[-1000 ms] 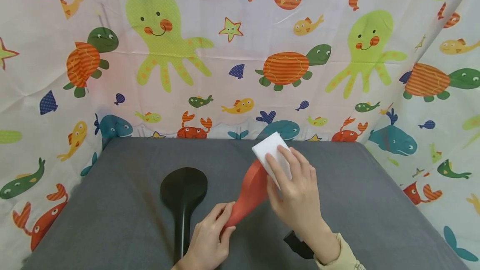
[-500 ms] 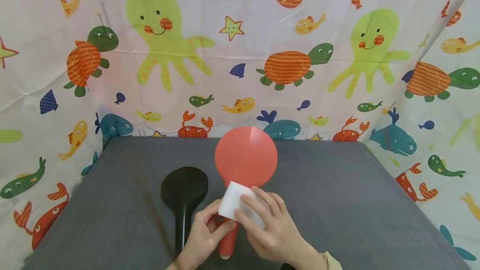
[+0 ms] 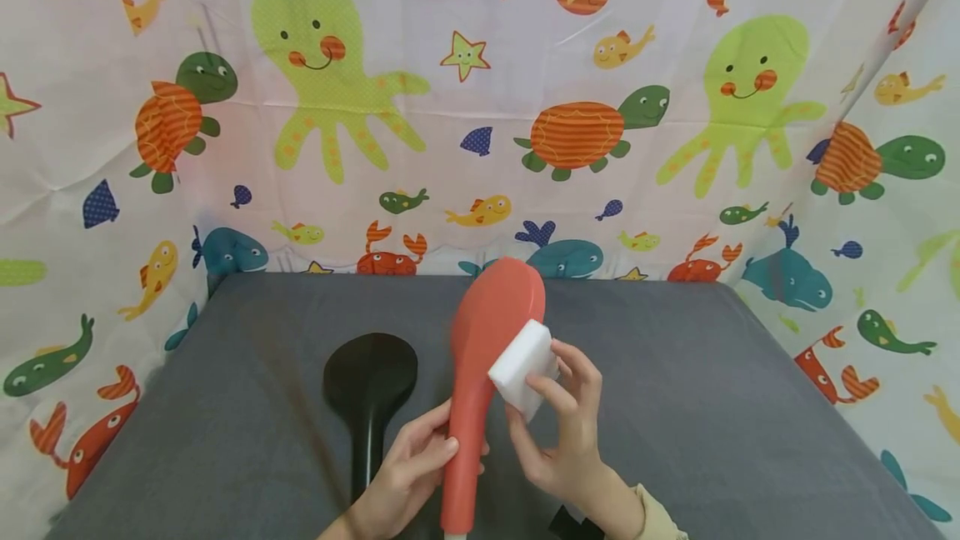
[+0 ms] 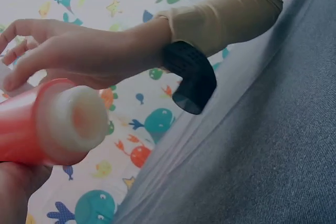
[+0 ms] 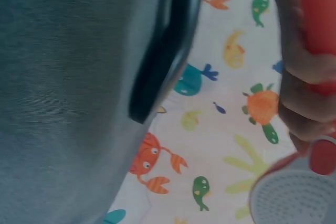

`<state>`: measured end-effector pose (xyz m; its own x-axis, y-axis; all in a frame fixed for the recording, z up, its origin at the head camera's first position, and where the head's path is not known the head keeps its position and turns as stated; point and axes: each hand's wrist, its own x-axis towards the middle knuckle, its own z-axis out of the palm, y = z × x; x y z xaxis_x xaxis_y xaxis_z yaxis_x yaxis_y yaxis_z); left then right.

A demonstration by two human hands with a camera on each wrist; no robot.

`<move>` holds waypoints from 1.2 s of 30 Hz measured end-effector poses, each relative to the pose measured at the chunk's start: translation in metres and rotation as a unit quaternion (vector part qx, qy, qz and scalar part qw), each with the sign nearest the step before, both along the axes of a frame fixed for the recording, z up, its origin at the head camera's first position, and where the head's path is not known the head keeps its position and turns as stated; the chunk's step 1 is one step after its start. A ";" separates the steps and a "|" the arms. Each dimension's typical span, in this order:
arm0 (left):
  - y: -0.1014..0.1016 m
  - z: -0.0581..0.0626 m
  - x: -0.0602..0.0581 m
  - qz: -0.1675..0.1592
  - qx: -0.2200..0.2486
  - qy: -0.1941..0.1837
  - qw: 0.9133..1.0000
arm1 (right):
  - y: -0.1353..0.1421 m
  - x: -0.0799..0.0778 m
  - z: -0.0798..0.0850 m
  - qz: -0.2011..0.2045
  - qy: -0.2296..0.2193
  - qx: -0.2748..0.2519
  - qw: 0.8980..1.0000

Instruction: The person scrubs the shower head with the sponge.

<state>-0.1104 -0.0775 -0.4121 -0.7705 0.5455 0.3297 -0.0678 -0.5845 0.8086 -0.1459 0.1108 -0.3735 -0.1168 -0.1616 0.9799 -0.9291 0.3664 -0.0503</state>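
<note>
My left hand [image 3: 408, 465] grips the handle of a red shower head [image 3: 480, 340], raised above the grey cloth with its round head upward and turned partly edge-on. In the right wrist view its pale, dotted spray face [image 5: 291, 198] shows. A whitish hollow end [image 4: 79, 119] of the handle appears in the left wrist view. My right hand [image 3: 570, 423] pinches a white sponge block [image 3: 522, 367] between thumb and fingers, at the right side of the red head's neck; whether they touch cannot be told.
Left of my hands, a black round-headed, long-handled thing [image 3: 369, 382] lies on the grey cloth [image 3: 712, 407]. A sea-animal curtain [image 3: 420, 40] surrounds the back and sides. Black wrist gear [image 4: 191, 77] sits on my right wrist.
The sponge moved from the red head down to the handle's upper part, then slightly up and right. The shower head turned from its flat back to partly edge-on.
</note>
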 end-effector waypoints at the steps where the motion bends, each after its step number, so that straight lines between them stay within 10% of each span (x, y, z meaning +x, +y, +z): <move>1: 0.000 0.001 0.000 -0.002 0.000 0.001 1.000 | -0.001 0.000 -0.002 0.003 0.018 0.007 1.000; 6: -0.001 0.004 0.001 -0.025 0.027 0.009 0.999 | -0.001 -0.002 -0.011 0.007 0.080 0.055 0.995; 14: 0.000 0.000 0.000 -0.103 0.113 -0.012 0.988 | 0.000 0.001 -0.007 0.064 -0.077 -0.037 0.994; 19: 0.002 -0.002 0.002 -0.164 0.122 -0.024 0.979 | -0.007 0.003 -0.003 0.130 -0.042 -0.028 0.990; 28: -0.001 -0.001 0.001 -0.142 0.021 0.001 0.990 | -0.002 -0.001 0.000 0.069 0.070 0.054 0.994; 36: 0.000 -0.007 0.001 -0.167 0.024 -0.020 0.985 | 0.020 -0.019 0.004 -0.021 -0.048 0.056 0.997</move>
